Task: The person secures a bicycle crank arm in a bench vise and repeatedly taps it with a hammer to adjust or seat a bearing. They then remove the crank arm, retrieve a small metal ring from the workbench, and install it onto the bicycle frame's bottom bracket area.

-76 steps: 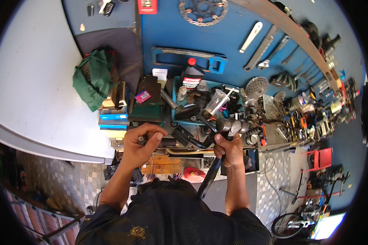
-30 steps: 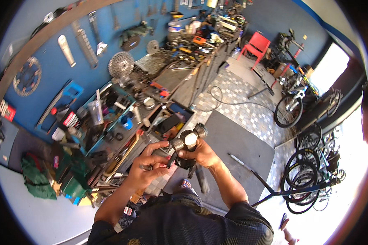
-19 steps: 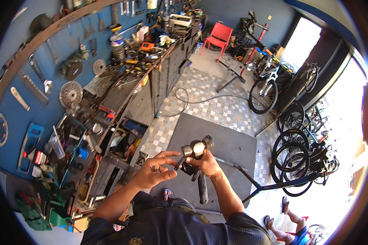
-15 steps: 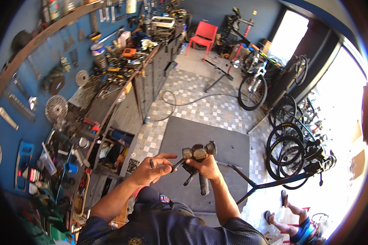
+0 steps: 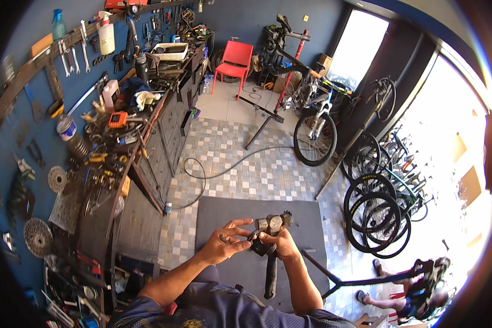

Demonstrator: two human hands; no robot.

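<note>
My right hand (image 5: 283, 244) is closed around a hammer (image 5: 274, 223) just below its metal head, and the dark handle hangs down toward me. Beside the head, a small black part with a curved edge (image 5: 258, 246) is pinched in the same hand; its exact kind I cannot make out. My left hand (image 5: 224, 244) reaches in from the left with its fingertips at this black part. A thin dark rod (image 5: 223, 238) pokes out between the left fingers, most of it hidden. Both hands are above a dark grey mat (image 5: 303, 218).
A cluttered workbench (image 5: 147, 164) with tools runs along the left, below a tool wall. A hose (image 5: 240, 167) loops over the tiles. Beyond are a red chair (image 5: 235, 60) and a bicycle (image 5: 316, 136). Wheels (image 5: 372, 221), a stand leg (image 5: 361, 283) and a seated person (image 5: 404, 303) are right.
My view has tilted up and turned left, so more of the far room shows. The hammer handle now hangs more fully in sight, and my left fingers have come against the black part.
</note>
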